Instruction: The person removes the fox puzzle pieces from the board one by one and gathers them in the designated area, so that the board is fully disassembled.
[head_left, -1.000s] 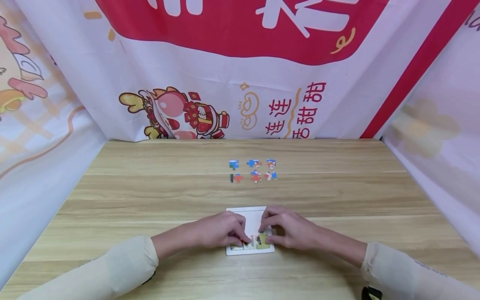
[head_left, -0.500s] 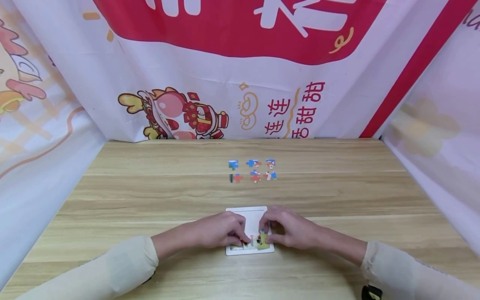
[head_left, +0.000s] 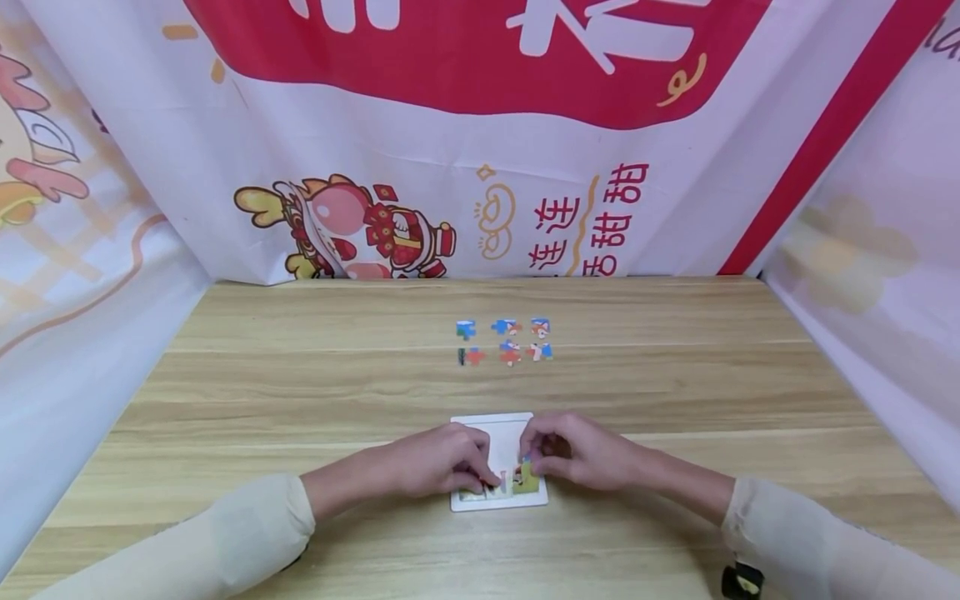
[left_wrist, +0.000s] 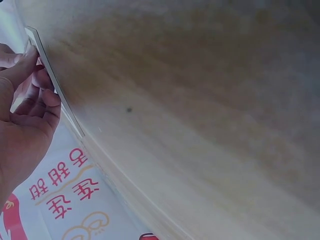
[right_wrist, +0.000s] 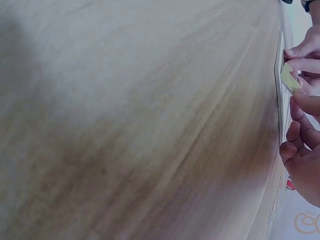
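Observation:
A white puzzle tray [head_left: 491,420] lies near the front of the table, with several picture pieces along its lower edge. My right hand [head_left: 581,454] pinches a yellow-green puzzle piece [head_left: 528,480] between thumb and fingers at the tray's lower right corner. In the right wrist view the same puzzle piece [right_wrist: 288,78] stands tilted, one edge raised off the tray. My left hand [head_left: 450,462] rests on the tray's left side, index finger pointing down onto the pieces at the lower middle and thumb beside it. Its palm and fingers partly cover the lower left pieces.
Beyond the tray, several loose jigsaw pieces [head_left: 510,353] lie in two rows, with blue, red and fox-face prints. The wooden table [head_left: 300,367] ends at a printed cloth [head_left: 442,133] at the back, and more cloth hangs on both sides.
My right thumb has risen from the piece's lower edge toward the fingers, and the right hand has shifted slightly. The yellow-green piece tilted up, then lowered somewhat. The left hand stays in place.

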